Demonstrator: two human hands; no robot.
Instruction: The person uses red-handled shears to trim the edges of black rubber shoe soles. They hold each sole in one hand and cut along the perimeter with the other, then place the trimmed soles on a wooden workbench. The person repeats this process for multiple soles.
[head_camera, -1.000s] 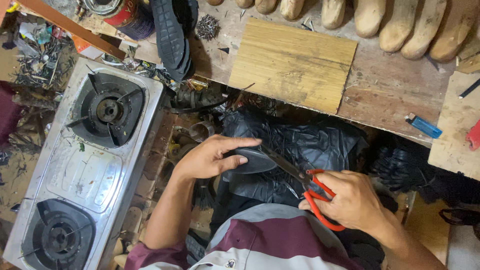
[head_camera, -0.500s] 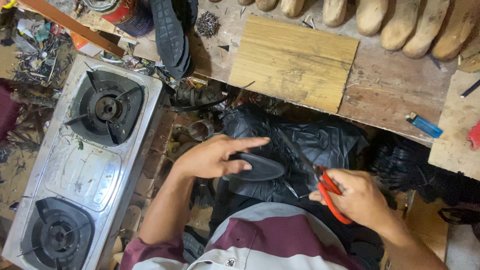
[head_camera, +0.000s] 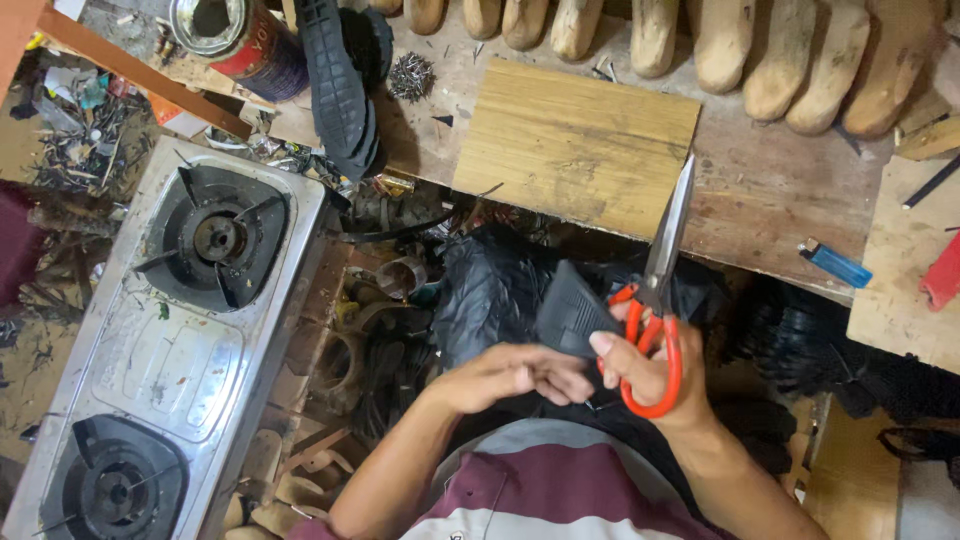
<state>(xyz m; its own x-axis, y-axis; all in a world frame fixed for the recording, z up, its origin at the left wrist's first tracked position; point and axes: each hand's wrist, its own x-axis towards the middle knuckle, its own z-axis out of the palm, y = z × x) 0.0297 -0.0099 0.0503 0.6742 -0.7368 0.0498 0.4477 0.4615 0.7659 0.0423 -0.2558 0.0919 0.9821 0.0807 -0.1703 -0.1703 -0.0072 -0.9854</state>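
Both hands are seen low in the middle of the frame, above a maroon shirt (head_camera: 560, 490). A black rubber sole piece (head_camera: 572, 312) is pinched between them: the left hand (head_camera: 510, 375) is closed over its lower edge, and the thumb of the right hand (head_camera: 650, 375) is pressed against it. Red-handled scissors (head_camera: 655, 300) are held in the right hand as well, fingers through the loops, the closed blades pointed up toward a wooden board (head_camera: 575, 145).

Half a second ago the sole piece lay flat under the left hand and the scissors were held low to the right; now the piece has been raised and the blades stood upright.

A round tin (head_camera: 235, 35) with a red label is seen at upper left, and a blue lighter (head_camera: 835, 263) at right.
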